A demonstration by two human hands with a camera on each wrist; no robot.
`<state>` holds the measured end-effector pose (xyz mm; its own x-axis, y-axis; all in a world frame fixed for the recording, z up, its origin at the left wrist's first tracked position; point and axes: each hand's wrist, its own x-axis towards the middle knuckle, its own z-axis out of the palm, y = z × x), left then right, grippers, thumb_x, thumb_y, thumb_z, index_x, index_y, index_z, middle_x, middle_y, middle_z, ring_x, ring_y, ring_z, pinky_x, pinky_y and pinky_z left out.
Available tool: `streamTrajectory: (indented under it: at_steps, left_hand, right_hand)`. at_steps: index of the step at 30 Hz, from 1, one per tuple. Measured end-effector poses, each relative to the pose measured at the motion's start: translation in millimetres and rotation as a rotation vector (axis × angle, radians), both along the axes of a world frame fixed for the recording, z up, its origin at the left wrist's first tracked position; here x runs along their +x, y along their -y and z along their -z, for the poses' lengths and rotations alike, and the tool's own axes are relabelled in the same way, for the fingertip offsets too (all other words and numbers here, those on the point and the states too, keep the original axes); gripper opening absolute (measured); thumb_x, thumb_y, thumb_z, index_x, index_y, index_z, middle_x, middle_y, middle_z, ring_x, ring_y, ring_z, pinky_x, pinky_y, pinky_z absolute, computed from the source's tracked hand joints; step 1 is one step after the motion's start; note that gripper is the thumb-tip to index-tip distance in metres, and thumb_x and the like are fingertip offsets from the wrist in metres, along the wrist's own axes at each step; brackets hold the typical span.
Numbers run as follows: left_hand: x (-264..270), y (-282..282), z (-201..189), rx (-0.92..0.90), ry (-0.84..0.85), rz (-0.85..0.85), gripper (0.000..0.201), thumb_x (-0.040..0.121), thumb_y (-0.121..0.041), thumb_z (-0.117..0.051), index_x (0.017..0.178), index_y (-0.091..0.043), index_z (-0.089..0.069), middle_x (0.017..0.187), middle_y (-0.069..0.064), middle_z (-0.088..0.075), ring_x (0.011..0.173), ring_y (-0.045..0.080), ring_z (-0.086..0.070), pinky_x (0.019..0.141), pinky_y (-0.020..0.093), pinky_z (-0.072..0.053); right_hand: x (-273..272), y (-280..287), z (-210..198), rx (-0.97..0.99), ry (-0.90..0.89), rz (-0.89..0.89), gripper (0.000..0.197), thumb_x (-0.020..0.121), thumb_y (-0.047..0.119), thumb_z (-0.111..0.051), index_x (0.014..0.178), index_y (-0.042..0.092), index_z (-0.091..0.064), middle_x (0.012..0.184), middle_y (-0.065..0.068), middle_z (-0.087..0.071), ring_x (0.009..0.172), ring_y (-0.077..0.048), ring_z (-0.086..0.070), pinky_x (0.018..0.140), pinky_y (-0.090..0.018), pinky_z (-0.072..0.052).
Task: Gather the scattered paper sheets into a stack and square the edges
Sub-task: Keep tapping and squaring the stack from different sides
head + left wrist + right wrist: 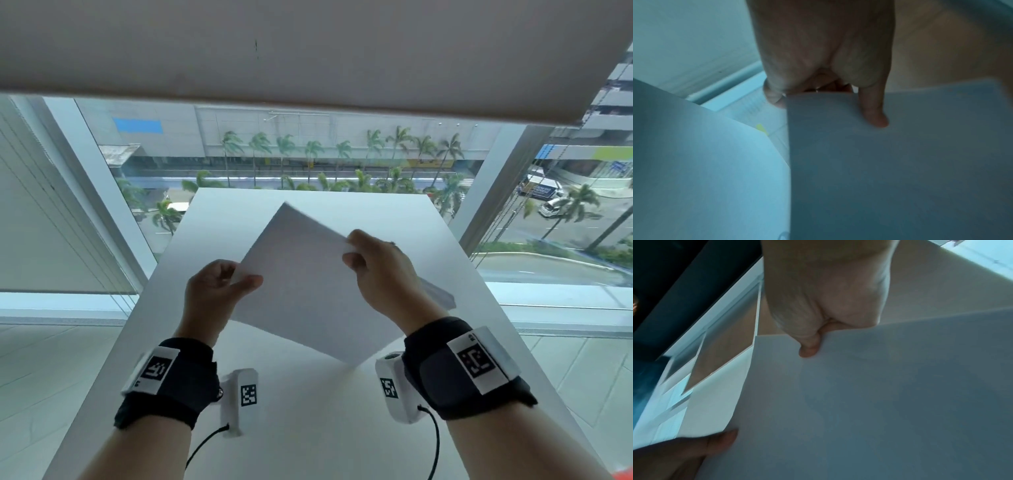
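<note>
A stack of white paper sheets [305, 284] is held tilted above the white table [308, 428], its lowest corner close to the tabletop near my wrists. My left hand [222, 284] pinches the stack's left edge, thumb on the near face. My right hand [373, 263] pinches the upper right edge. In the left wrist view the thumb lies on the paper stack [900, 162] under my left hand [830, 91]. In the right wrist view my right hand [813, 340] grips the top edge of the paper stack [879, 394]. A sheet corner [442, 294] pokes out behind my right wrist.
The table is narrow and ends at a large window [308, 154] with a white frame [493, 192] and a half-lowered roller blind [308, 54]. Tiled floor [51, 383] lies on both sides of the table. Cables [435, 442] hang from the wrist cameras.
</note>
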<state>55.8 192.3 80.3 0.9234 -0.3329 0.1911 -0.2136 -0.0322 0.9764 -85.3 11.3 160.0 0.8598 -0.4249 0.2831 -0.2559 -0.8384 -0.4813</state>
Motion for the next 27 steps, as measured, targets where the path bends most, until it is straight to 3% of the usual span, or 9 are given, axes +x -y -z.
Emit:
streamTrajectory:
  at_steps: [3, 8, 10, 12, 14, 18, 23, 26, 27]
  left_hand:
    - [7, -7, -6, -0.224, -0.108, -0.005, 0.023, 0.064, -0.004, -0.076, 0.07, -0.02, -0.061, 0.053, -0.014, -0.062, 0.053, -0.001, -0.055, 0.056, 0.01, -0.045]
    - [5, 4, -21, -0.497, -0.236, 0.083, 0.034, 0.073, 0.002, -0.068, 0.097, -0.019, -0.056, 0.072, -0.008, -0.068, 0.064, 0.0, -0.063, 0.061, 0.011, -0.049]
    - [-2, 11, -24, -0.46, -0.234, 0.194, 0.037, 0.063, -0.008, -0.076, 0.095, -0.015, -0.06, 0.08, -0.007, -0.072, 0.073, 0.004, -0.067, 0.068, 0.019, -0.053]
    - [-9, 17, -24, -0.319, -0.2, 0.261, 0.032, 0.06, -0.019, -0.077, 0.09, -0.017, -0.066, 0.081, -0.006, -0.075, 0.076, 0.008, -0.068, 0.073, 0.028, -0.054]
    - [-12, 20, -23, -0.223, -0.148, 0.249, 0.034, 0.056, -0.033, -0.074, 0.087, -0.02, -0.067, 0.078, -0.01, -0.075, 0.074, 0.007, -0.067, 0.072, 0.026, -0.054]
    - [-18, 22, -17, -0.184, -0.083, 0.213, 0.021, 0.065, -0.021, -0.069, 0.085, -0.02, -0.064, 0.07, -0.017, -0.073, 0.066, -0.003, -0.065, 0.064, 0.013, -0.051]
    - [-29, 20, -3, -0.185, -0.104, 0.199, 0.017, 0.066, -0.017, -0.067, 0.082, -0.018, -0.064, 0.069, -0.015, -0.073, 0.067, 0.0, -0.064, 0.066, 0.015, -0.053]
    - [-32, 20, 1, -0.196, -0.121, 0.181, 0.017, 0.063, -0.017, -0.068, 0.08, -0.017, -0.064, 0.067, -0.015, -0.073, 0.064, -0.001, -0.064, 0.066, 0.016, -0.052]
    - [-33, 20, 2, -0.19, -0.126, 0.174, 0.017, 0.062, -0.018, -0.069, 0.079, -0.017, -0.065, 0.067, -0.015, -0.073, 0.064, -0.001, -0.064, 0.066, 0.017, -0.053]
  right_hand:
    - [-6, 11, 3, 0.21, 0.087, 0.066, 0.037, 0.089, 0.013, -0.051, 0.061, 0.024, -0.03, 0.056, 0.007, -0.035, 0.065, -0.024, -0.035, 0.057, -0.029, -0.027]
    - [-16, 22, 29, 0.57, 0.296, 0.13, 0.025, 0.085, 0.006, -0.052, 0.069, -0.001, -0.035, 0.063, -0.006, -0.035, 0.052, -0.007, -0.027, 0.047, -0.022, -0.025]
    - [-18, 23, 39, 0.726, 0.412, 0.122, 0.018, 0.08, 0.011, -0.051, 0.076, -0.005, -0.044, 0.071, -0.011, -0.044, 0.062, -0.013, -0.038, 0.058, -0.027, -0.032]
    - [-21, 23, 45, 0.884, 0.501, 0.087, 0.013, 0.077, 0.012, -0.049, 0.084, 0.004, -0.057, 0.082, -0.011, -0.055, 0.074, -0.02, -0.05, 0.069, -0.033, -0.042]
    - [-25, 25, 53, 0.994, 0.538, 0.034, 0.019, 0.083, 0.004, -0.049, 0.091, 0.016, -0.062, 0.09, -0.009, -0.062, 0.084, -0.022, -0.057, 0.078, -0.037, -0.048]
    - [-35, 28, 71, 1.077, 0.521, -0.036, 0.034, 0.092, -0.006, -0.038, 0.1, 0.018, -0.062, 0.089, 0.007, -0.073, 0.084, -0.01, -0.066, 0.074, -0.022, -0.053]
    - [-43, 28, 84, 1.151, 0.528, -0.049, 0.032, 0.092, -0.005, -0.039, 0.098, 0.016, -0.063, 0.088, 0.008, -0.074, 0.083, -0.009, -0.067, 0.072, -0.021, -0.053]
    - [-48, 27, 90, 1.193, 0.564, -0.07, 0.016, 0.082, 0.023, -0.063, 0.096, 0.017, -0.068, 0.093, 0.004, -0.074, 0.088, -0.013, -0.067, 0.074, -0.023, -0.054]
    - [-50, 27, 92, 1.199, 0.549, -0.067, 0.03, 0.073, 0.034, -0.072, 0.098, 0.016, -0.068, 0.096, 0.001, -0.073, 0.09, -0.015, -0.067, 0.076, -0.024, -0.054]
